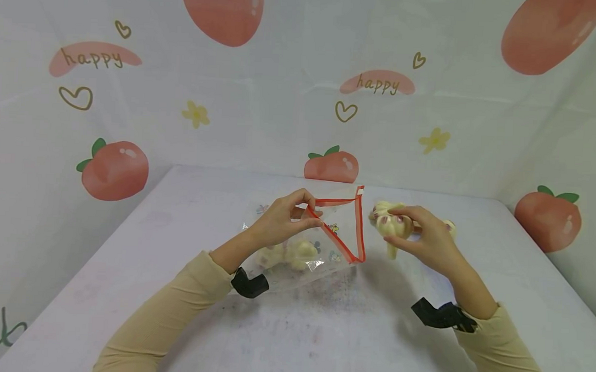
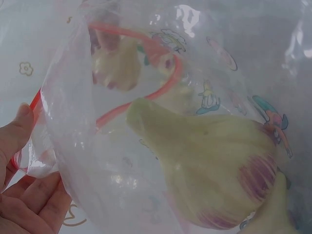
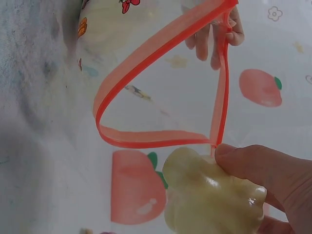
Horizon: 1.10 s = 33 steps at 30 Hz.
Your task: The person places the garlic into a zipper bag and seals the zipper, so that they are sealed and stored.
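Observation:
My left hand (image 1: pixel 283 221) pinches the rim of a clear zip bag (image 1: pixel 360 232) with red edging and small cartoon prints. The bag's mouth gapes toward the right. Inside it lie pale garlic bulbs (image 1: pixel 300 254); one garlic bulb with purple patches (image 2: pixel 214 161) fills much of the left wrist view. Just right of the mouth, my right hand (image 1: pixel 431 240) holds another garlic bulb (image 1: pixel 394 226) between thumb and fingers. In the right wrist view this held bulb (image 3: pixel 209 195) appears just below the red rim (image 3: pixel 156 139), and whether they touch I cannot tell.
More garlic (image 1: pixel 383 207) lies on the white table (image 1: pixel 292 339) behind my right hand, partly hidden by it. A further piece (image 1: pixel 450 228) shows beyond the knuckles. A white backdrop (image 1: pixel 271 97) printed with fruit and hearts rises at the table's far edge.

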Each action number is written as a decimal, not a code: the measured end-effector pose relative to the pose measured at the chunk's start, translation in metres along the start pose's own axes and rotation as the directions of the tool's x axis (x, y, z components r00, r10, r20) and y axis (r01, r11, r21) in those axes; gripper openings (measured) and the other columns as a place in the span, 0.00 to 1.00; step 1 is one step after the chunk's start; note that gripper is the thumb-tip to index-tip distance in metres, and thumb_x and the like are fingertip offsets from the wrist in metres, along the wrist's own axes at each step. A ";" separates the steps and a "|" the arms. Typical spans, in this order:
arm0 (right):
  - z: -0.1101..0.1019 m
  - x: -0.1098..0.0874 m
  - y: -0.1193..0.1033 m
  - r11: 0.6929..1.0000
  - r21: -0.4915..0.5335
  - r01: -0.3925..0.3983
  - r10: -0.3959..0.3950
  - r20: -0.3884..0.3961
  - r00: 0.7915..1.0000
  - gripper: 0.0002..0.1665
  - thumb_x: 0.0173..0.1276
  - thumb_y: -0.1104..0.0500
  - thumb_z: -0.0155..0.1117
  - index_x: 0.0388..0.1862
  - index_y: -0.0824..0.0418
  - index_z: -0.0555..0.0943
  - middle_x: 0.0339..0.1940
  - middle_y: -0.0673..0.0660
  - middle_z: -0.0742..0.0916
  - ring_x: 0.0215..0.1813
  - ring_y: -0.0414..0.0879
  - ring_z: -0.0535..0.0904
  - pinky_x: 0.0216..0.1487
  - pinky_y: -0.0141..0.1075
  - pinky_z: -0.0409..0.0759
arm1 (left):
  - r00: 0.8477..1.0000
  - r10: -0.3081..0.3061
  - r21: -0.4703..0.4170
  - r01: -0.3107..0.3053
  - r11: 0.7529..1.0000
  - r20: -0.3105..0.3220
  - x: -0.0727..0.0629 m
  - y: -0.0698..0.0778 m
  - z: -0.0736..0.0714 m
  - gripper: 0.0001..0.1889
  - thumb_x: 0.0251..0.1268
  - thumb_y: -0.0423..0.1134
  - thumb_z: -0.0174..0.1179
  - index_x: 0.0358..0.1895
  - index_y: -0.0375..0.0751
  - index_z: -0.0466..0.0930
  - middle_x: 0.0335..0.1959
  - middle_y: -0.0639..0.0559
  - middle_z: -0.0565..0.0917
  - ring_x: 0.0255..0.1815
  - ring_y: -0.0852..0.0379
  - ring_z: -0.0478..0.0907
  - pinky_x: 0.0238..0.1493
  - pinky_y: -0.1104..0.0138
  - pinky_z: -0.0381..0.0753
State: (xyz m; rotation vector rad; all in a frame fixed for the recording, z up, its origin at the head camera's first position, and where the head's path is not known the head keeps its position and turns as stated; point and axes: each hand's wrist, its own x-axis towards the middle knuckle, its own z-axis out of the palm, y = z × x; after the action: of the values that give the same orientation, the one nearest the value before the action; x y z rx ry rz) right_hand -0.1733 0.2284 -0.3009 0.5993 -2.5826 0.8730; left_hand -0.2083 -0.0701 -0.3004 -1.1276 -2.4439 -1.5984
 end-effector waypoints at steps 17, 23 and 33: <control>0.011 0.009 -0.008 0.997 0.061 0.047 -0.049 0.032 0.998 0.28 0.50 0.66 0.74 0.52 0.64 0.77 0.49 0.60 0.83 0.42 0.28 0.68 0.48 0.52 0.81 | 1.000 -0.002 -0.002 0.002 1.000 0.001 0.000 -0.001 0.000 0.14 0.57 0.31 0.64 0.41 0.38 0.68 0.39 0.45 0.77 0.41 0.51 0.86 0.49 0.65 0.79; 0.014 0.010 -0.010 0.995 0.076 0.069 -0.071 0.036 0.997 0.28 0.49 0.67 0.74 0.51 0.64 0.77 0.49 0.61 0.83 0.44 0.28 0.69 0.46 0.52 0.81 | 1.000 -0.001 0.002 0.001 1.000 0.002 0.000 0.000 0.000 0.14 0.57 0.31 0.64 0.41 0.37 0.68 0.39 0.45 0.77 0.41 0.51 0.86 0.51 0.62 0.79; 0.018 0.011 -0.011 0.992 0.067 0.111 -0.113 0.017 0.993 0.28 0.47 0.66 0.75 0.50 0.63 0.78 0.49 0.60 0.82 0.48 0.27 0.69 0.46 0.48 0.82 | 1.000 0.012 0.005 -0.012 1.000 0.001 0.001 -0.002 0.000 0.14 0.57 0.30 0.64 0.41 0.37 0.68 0.39 0.44 0.77 0.42 0.50 0.86 0.52 0.61 0.80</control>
State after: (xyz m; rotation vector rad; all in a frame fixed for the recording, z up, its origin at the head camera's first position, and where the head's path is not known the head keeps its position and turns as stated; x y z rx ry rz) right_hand -0.1806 0.2057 -0.3036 0.7680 -2.5186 0.9221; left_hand -0.2101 -0.0699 -0.3018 -1.1404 -2.4361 -1.5882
